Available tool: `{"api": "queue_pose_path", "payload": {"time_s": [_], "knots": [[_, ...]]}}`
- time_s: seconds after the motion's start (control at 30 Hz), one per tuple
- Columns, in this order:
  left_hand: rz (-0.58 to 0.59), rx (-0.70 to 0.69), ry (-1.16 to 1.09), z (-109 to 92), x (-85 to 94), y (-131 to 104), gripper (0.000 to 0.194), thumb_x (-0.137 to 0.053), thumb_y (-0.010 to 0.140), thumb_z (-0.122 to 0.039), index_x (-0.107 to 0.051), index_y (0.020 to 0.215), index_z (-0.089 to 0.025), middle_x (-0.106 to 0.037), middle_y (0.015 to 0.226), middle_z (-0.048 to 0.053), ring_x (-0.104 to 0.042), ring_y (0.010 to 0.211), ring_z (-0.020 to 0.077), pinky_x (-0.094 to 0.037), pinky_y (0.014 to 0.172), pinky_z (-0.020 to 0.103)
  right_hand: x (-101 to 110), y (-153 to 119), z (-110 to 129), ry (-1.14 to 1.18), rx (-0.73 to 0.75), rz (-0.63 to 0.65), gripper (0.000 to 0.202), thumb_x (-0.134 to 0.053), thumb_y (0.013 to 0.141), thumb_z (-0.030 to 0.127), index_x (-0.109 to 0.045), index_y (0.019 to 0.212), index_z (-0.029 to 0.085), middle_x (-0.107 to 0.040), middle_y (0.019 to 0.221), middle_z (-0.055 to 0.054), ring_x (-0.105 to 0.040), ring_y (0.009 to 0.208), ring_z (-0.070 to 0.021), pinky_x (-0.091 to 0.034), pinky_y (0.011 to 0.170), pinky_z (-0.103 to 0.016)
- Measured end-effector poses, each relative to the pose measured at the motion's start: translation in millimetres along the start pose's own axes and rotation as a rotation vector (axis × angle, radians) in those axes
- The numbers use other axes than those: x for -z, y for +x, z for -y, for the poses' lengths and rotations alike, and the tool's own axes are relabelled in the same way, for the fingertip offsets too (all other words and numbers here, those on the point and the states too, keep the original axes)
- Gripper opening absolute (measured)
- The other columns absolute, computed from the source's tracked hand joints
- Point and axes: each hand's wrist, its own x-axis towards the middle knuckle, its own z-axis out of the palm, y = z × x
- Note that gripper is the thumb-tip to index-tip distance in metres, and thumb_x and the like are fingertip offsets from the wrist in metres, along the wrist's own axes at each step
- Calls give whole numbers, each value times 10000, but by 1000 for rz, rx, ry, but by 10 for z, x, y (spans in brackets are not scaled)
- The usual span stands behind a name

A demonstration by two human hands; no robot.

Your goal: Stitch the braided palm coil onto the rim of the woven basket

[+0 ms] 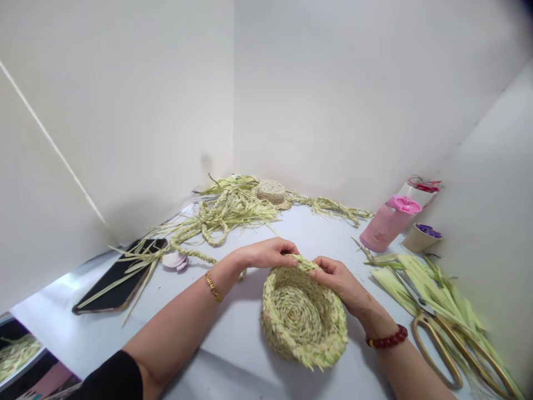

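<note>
A round woven basket of pale green braided husk stands tilted in front of me, its coiled inside facing up. My left hand pinches the far rim, thumb inside and fingers behind. On the right part of that rim, my right hand grips the braid with its thumb over the edge. A short stretch of rim lies between the two hands. The fingers behind the rim are partly hidden.
Braided husk rope and loose strips lie at the back, beside a small woven hat. A tablet lies left. At right are a pink bottle, a paper cup, flat husks and gold-handled scissors.
</note>
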Motion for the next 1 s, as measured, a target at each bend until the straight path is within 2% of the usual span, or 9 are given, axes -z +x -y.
{"api": "queue_pose_path", "payload": {"time_s": [0.13,0.27,0.4,0.53,0.7,0.83,1.0], "knots": [[21,27,-11,-24,-41,15,232,-493,795,-348,-562,886,-147,-473,737,-18,-388,670,100,-315,590,208,26,6,-49,126,-10,1,257,-662,732,356,-495,770,164,-487,659,37,-416,580,-86,-309,549,-211],[40,79,-22,-52,-67,10,220,-477,802,-375,-522,818,-160,-405,692,-34,-345,626,94,-284,547,212,28,11,-53,144,-17,19,275,-674,728,370,-497,770,164,-498,665,35,-428,587,-86,-315,552,-209],[-74,129,-65,-65,-135,32,317,-470,793,-468,-489,722,-159,-351,646,-39,-303,595,93,-247,520,223,37,24,-60,92,-6,15,269,-667,730,376,-504,770,165,-489,658,37,-417,578,-85,-308,545,-210],[-125,145,-112,-81,-180,43,290,-505,766,-436,-493,692,-156,-355,628,-44,-301,583,89,-238,515,222,62,43,-63,22,-1,0,253,-659,729,366,-513,762,161,-476,648,38,-400,568,-83,-296,534,-210],[-98,85,-149,-88,-142,20,228,-527,756,-357,-577,852,-156,-456,700,-33,-360,634,91,-292,574,210,73,59,-32,-65,20,-4,239,-646,733,359,-521,747,156,-448,635,44,-375,567,-80,-280,530,-209],[-38,127,-112,-66,-82,6,234,-540,746,-375,-562,759,-142,-404,628,-43,-325,581,81,-251,530,214,80,65,-1,-120,34,-9,252,-642,729,376,-519,729,157,-431,624,48,-362,568,-80,-271,527,-209],[61,109,-77,-84,-36,-27,252,-565,724,-395,-565,758,-145,-396,619,-43,-315,566,81,-236,520,224,94,69,20,-181,61,-10,278,-631,730,408,-512,707,157,-401,604,51,-332,563,-81,-254,519,-214]]}}
